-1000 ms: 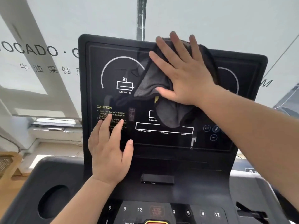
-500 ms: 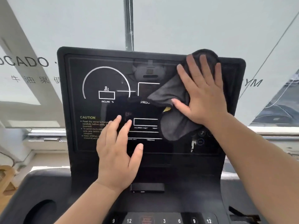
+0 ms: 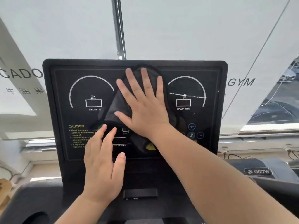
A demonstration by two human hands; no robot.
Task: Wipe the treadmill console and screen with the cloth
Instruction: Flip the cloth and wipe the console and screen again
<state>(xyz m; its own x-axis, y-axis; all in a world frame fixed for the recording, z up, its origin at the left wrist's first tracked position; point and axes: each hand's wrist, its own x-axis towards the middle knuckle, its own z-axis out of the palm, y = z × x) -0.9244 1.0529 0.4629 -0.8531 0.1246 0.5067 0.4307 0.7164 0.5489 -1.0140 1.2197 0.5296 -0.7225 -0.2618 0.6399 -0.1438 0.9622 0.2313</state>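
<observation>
Standing upright before the person, the console (image 3: 145,173) fills the middle of the view, and its dark glossy screen (image 3: 92,91) takes the upper part. The cloth (image 3: 115,107) is dark grey and lies bunched on the middle of the screen, between the incline dial (image 3: 91,76) and the speed dial (image 3: 186,76). The right hand (image 3: 145,110) presses it against the glass with fingers straight and spread; it grips nothing. The left hand (image 3: 102,167) rests with straight fingers low on the screen, beside the caution text (image 3: 76,126), and holds nothing. A small yellow tag (image 3: 150,147) shows at the lower edge of the cloth. I judge the cloth to be light, soft and limp, so it can slide easily on smooth glass and slip from under the palm; a flat palm on its thick middle seems the best hold. Much of the cloth is hidden under the hand, part of the caution text is behind the left fingers, and the bottom of the console is cut off.
</observation>
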